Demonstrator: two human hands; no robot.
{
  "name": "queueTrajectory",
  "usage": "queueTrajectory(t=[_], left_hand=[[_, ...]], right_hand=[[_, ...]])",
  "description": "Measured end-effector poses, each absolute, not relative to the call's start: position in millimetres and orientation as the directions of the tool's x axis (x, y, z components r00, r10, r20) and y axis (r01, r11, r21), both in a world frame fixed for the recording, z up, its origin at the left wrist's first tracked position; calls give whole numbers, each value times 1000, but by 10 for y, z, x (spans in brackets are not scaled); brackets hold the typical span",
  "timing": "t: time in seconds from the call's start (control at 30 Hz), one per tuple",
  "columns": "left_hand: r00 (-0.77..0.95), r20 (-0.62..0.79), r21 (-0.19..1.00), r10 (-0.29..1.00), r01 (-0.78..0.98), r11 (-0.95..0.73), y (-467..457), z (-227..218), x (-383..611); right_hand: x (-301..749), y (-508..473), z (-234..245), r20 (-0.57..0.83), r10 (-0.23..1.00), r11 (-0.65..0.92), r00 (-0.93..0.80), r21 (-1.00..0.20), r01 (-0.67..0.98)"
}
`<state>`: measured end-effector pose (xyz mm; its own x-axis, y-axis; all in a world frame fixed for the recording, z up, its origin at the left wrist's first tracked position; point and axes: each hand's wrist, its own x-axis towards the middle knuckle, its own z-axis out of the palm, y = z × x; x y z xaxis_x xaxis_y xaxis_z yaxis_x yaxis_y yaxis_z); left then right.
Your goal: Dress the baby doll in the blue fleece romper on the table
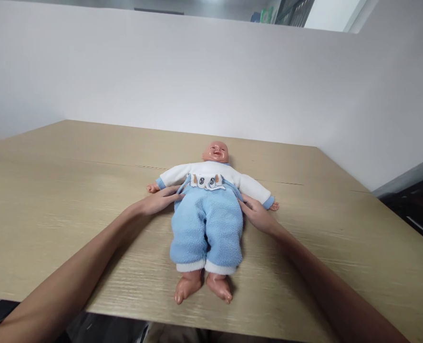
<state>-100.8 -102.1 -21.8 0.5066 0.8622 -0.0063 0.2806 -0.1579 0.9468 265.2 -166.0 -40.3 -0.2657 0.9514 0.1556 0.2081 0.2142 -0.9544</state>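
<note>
A baby doll [207, 219] lies on its back in the middle of a light wooden table [71, 200], head away from me and bare feet toward me. It wears a white long-sleeved top and fluffy light-blue dungarees with an elephant patch on the bib. My left hand [159, 200] rests against the doll's side at the waist, fingers stretched toward the dungarees under its arm. My right hand [256, 213] lies against the other side of the waist, fingers extended along the fabric. Neither hand visibly grasps anything.
A plain white partition wall [197, 71] runs behind the table. The table's front edge is just below the doll's feet. A dark piece of furniture [415, 200] stands beyond the table's right edge.
</note>
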Motion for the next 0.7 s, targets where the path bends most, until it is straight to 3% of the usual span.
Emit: queueTrajectory(t=[0.07, 0.13, 0.23, 0.4, 0.6, 0.7], left_hand=[[520, -64, 969, 852, 235, -71, -1019, -277, -1001], [497, -86, 995, 864, 92, 46, -1034, -351, -935], [467, -97, 966, 879, -169, 196, -1086, -421, -798], [396, -146, 901, 906, -325, 287, -1171, -395, -717], [290, -194, 924, 937, -267, 274, -1164, -376, -739], [310, -113, 963, 944, -202, 182, -1170, -287, -729]], right_hand=[[2565, -1698, -415, 119, 975, 121, -189, -993, 1], [2444, -1734, -449, -7, 992, -37, -123, -969, -245], [2321, -1753, -510, -125, 989, -148, -82, -905, -398], [2365, -1673, -588, 29, 1000, 27, -1, -935, -354], [2477, -1585, -616, 176, 984, 173, 2, -967, -185], [2488, -1604, -512, 171, 983, 178, 68, -976, -127]])
